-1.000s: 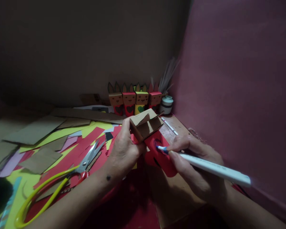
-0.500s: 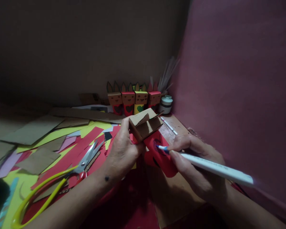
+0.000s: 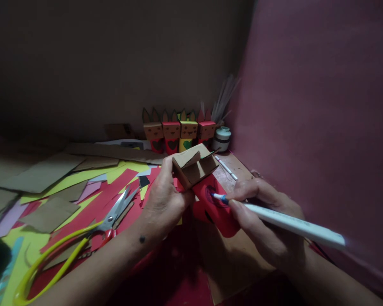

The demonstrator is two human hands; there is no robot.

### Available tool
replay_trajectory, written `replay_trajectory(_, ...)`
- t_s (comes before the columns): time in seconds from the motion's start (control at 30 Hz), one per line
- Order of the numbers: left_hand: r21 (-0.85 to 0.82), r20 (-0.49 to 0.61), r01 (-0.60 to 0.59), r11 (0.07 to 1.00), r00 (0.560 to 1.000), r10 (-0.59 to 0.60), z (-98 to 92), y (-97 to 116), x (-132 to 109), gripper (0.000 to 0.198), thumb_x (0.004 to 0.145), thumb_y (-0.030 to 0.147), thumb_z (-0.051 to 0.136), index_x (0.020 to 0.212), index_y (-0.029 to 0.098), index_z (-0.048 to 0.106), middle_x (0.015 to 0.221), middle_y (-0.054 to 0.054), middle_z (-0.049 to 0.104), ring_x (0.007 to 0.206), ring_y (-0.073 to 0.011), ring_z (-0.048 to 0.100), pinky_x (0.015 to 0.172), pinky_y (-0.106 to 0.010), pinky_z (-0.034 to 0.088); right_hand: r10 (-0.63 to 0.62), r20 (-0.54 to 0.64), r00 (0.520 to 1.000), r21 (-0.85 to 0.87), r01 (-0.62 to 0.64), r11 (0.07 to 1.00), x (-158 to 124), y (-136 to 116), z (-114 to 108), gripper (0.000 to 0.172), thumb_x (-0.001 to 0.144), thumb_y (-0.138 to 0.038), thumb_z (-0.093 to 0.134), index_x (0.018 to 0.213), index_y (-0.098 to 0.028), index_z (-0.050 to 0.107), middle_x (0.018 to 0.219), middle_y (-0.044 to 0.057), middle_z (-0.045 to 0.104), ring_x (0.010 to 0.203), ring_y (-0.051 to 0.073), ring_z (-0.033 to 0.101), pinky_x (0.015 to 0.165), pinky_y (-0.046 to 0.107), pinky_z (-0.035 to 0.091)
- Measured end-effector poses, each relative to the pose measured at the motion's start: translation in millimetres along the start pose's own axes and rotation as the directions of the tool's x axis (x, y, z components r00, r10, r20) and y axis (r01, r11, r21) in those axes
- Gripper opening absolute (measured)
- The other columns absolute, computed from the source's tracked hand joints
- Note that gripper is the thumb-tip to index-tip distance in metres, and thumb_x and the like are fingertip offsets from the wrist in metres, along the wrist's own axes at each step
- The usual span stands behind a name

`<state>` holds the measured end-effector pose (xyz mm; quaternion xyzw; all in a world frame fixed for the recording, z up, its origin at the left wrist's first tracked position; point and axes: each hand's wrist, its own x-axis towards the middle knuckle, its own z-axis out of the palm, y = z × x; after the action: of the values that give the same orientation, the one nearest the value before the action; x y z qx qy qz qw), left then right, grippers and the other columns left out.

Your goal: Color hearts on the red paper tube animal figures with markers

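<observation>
My left hand (image 3: 166, 199) is closed around a cardboard figure, tilted, made of a small open cardboard box (image 3: 196, 168) on a red paper-covered tube (image 3: 223, 221). Between the thumb and fingers of my right hand (image 3: 264, 216) is a white marker (image 3: 296, 227). Its tip touches the red surface, inside a dark outlined shape (image 3: 215, 195) that is partly coloured in. The left fingers behind the figure are hidden.
Finished-looking box figures (image 3: 171, 131) with pointed ears stand in a row at the back, beside a small white jar (image 3: 222, 139). Yellow-handled scissors (image 3: 110, 219) lie on coloured paper and cardboard scraps (image 3: 51, 212) at left. Another white pen (image 3: 226, 167) lies behind my right hand.
The marker and my right hand have shifted slightly to the right over the outlined shape. My left hand still holds the figure in nearly the same place.
</observation>
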<state>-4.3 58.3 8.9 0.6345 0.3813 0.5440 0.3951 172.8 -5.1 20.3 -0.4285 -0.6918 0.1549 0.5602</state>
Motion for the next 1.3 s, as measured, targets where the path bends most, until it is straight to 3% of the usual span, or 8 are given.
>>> replay_trajectory(0.27,-0.006,-0.015,0.026,1.000,1.000,-0.026,-0.7,-2.8,0.5,0.057,0.068,0.019,0.086,0.117,0.026,0.057,0.123,-0.006,0.070,0.115,-0.0300,0.066,0.102,-0.049,0.054,0.004,0.007,1.000,0.038,-0.004,0.999,3.8,-5.2,1.0,0.012,0.085,-0.013,0.065,0.080,-0.024,0.062,0.054,-0.005,0.059,0.049,0.012,0.055,0.050,0.025,0.044)
replay_trajectory(0.4,0.009,-0.004,0.031,0.999,1.000,-0.031,-1.9,-3.9,0.3,0.059,0.068,0.014,0.083,0.120,0.026,0.057,0.125,-0.006,0.070,0.117,-0.0300,0.065,0.104,-0.049,0.052,-0.029,0.026,0.999,0.010,0.029,1.000,2.4,-3.1,-1.7,0.014,0.085,-0.013,0.064,0.078,-0.024,0.060,0.053,-0.006,0.056,0.047,0.011,0.050,0.049,0.025,0.040)
replay_trajectory(0.6,0.035,-0.010,0.026,0.999,1.000,-0.026,-2.6,-3.4,0.6,0.057,0.068,0.013,0.083,0.116,0.027,0.057,0.123,-0.005,0.071,0.117,-0.0311,0.065,0.105,-0.051,0.051,0.038,-0.017,0.999,-0.008,-0.038,0.999,-1.0,1.3,0.2,0.012,0.087,-0.016,0.065,0.080,-0.025,0.062,0.050,-0.007,0.052,0.044,0.010,0.047,0.047,0.025,0.036)
replay_trajectory(0.97,0.049,-0.006,0.036,0.998,0.999,-0.035,-1.7,-3.8,0.0,0.057,0.068,0.013,0.080,0.118,0.026,0.056,0.122,-0.004,0.070,0.117,-0.0299,0.064,0.100,-0.046,0.052,0.064,-0.049,0.997,-0.048,-0.066,0.997,-3.9,-3.9,0.1,0.013,0.083,-0.013,0.062,0.077,-0.025,0.062,0.057,-0.005,0.060,0.054,0.012,0.056,0.052,0.024,0.036)
replay_trajectory(1.17,0.036,0.002,0.028,0.999,1.000,-0.028,-1.6,-2.4,-0.5,0.058,0.068,0.013,0.080,0.119,0.025,0.057,0.122,-0.006,0.070,0.114,-0.0295,0.064,0.102,-0.047,0.050,0.004,0.001,1.000,-0.001,-0.004,1.000,1.9,-2.2,-0.8,0.014,0.085,-0.013,0.063,0.080,-0.025,0.060,0.052,-0.008,0.050,0.049,0.010,0.048,0.053,0.024,0.039)
replay_trajectory(1.3,0.039,0.006,0.011,0.999,1.000,-0.011,-1.0,0.6,-0.8,0.051,0.070,0.012,0.078,0.115,0.025,0.057,0.118,-0.005,0.071,0.111,-0.0279,0.065,0.097,-0.044,0.053,-0.058,0.040,0.998,-0.005,0.058,0.998,0.5,2.9,-6.4,0.016,0.087,-0.010,0.061,0.084,-0.026,0.061,0.067,-0.005,0.059,0.053,0.011,0.049,0.054,0.028,0.037)
